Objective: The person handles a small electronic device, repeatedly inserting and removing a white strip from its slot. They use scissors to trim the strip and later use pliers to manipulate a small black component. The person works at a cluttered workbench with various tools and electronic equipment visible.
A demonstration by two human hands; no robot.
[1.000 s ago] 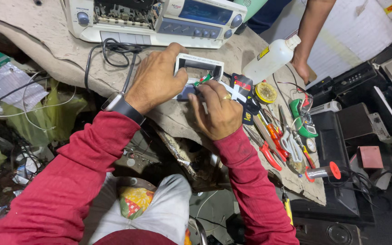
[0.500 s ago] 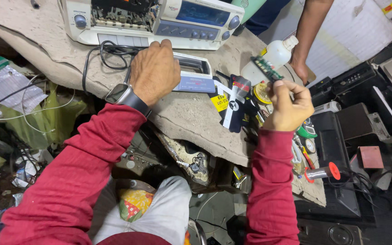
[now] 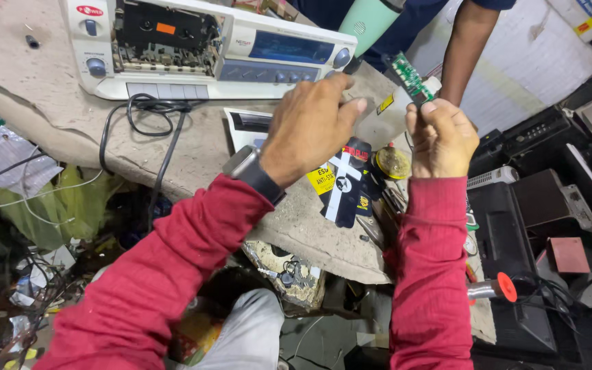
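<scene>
A person in red sleeves raises both hands above a cluttered, cloth-covered bench. The right hand, forearm upright, pinches a small narrow green circuit board between thumb and fingertips, the board tilted and held high over the bench's far edge. The left hand, with a dark wristwatch at the wrist, is lifted just beside it, fingers curled and half closed with the thumb stretched toward the board; whether it grips anything cannot be told. Below the hands lie a black pouch with a white cross-shaped mark, a yellow label touching it, and a round spool just beside. A white translucent plastic bottle with a small yellow diamond label sits behind the hands. At the back of the bench stands a white cassette player with its front panel opened, a black cable coiled in front of it. A second person's bare arm reaches down at the far side. An iron with a red cap lies at lower right
</scene>
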